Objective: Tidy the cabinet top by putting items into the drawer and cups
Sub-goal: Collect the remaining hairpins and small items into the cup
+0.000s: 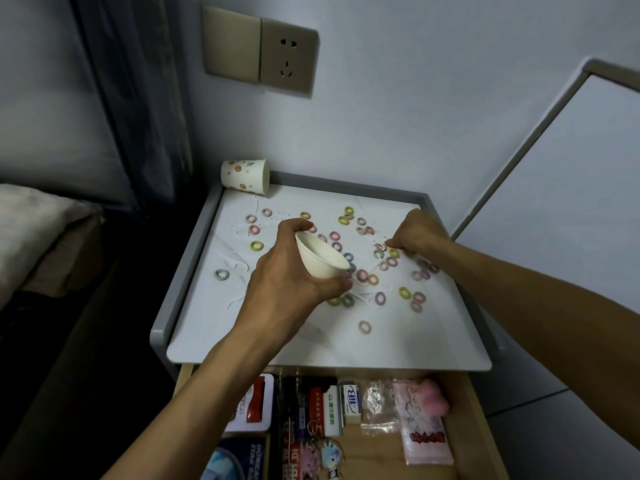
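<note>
White cup (320, 258) in left hand (284, 282) grip; right hand (415, 230) pinches ring (381, 246); drawer (474, 427) labels blurred.

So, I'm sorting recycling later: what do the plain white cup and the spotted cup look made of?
The plain white cup, held by the left hand: likely matt paper, thin rim, no shine. The spotted white cup lying at the back corner: likely printed paper, same thin wall.

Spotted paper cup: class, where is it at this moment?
In the head view the spotted paper cup lies tipped on its side at the far left corner of the cabinet top, below the wall socket.
</note>
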Action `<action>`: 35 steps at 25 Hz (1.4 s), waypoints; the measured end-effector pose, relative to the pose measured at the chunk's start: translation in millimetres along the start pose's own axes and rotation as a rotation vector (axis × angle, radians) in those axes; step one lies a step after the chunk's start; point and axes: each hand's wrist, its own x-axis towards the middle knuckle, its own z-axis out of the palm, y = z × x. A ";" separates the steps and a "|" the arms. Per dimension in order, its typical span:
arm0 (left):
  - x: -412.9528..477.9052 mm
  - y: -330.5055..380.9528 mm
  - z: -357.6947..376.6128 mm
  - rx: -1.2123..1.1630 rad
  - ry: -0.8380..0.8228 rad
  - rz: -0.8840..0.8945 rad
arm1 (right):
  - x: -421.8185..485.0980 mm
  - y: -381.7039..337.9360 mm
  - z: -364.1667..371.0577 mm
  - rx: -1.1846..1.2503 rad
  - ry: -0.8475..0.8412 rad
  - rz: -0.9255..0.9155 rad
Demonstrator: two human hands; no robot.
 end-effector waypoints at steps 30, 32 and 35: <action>0.3 2.0 -2.7 0.022 0.024 0.030 | -18.3 -27.3 -0.7 0.061 0.128 -0.339; 0.3 2.0 -3.1 0.027 0.023 0.031 | -23.3 -26.1 -17.3 0.157 0.069 -0.343; 0.3 1.2 -4.0 0.044 0.023 0.043 | -49.7 -28.8 -43.8 0.368 0.001 -0.379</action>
